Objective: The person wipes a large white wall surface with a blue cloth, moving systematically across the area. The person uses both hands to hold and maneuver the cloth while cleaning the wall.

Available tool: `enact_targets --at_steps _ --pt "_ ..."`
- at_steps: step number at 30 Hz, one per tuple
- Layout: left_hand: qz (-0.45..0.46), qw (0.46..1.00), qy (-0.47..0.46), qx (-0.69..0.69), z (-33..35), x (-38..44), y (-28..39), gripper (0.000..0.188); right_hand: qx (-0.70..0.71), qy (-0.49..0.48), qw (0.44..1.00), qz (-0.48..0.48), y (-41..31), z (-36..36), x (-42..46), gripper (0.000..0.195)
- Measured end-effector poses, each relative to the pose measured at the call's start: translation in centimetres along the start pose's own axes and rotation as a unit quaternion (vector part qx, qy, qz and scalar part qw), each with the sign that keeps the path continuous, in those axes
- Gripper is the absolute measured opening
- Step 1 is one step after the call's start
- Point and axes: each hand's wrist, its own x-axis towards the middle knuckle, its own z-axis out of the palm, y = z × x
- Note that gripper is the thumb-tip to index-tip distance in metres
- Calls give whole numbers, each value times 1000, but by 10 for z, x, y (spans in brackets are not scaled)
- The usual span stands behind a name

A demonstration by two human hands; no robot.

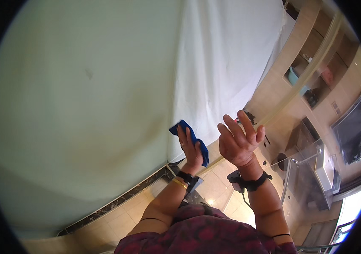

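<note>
My left hand (190,150) holds a blue cloth (201,145) against its palm, with the fingers pointing up along it. The cloth is in front of a glass panel (228,177) seen nearly edge-on; whether it touches the glass I cannot tell. To the right, my right hand (239,138) is raised with its fingers apart and somewhat bent, and no object shows in it. Both wrists wear black straps with small devices.
A pale green wall (82,95) fills the left, beside a white curtain-like sheet (218,63). Dark skirting (117,201) edges the tiled floor (120,219). On the right are wall niches holding a light blue basin (293,76), a metal handle (307,157) and a white washbasin (324,163).
</note>
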Motion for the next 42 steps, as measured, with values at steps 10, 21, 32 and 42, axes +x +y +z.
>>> enact_targets --at_steps 10,21,32,42 --pt "-137 989 11 -46 0 -19 -93 71 -1 17 1000 3 -2 1 4 14" --pt "-439 851 21 -287 14 -110 -109 76 -6 31 999 -11 3 4 -4 15" --pt "-223 958 -41 -176 13 -53 32 78 -5 18 1000 -8 6 4 -5 11" --pt "22 996 -81 -25 16 -22 58 91 32 29 999 10 2 1 -6 10"
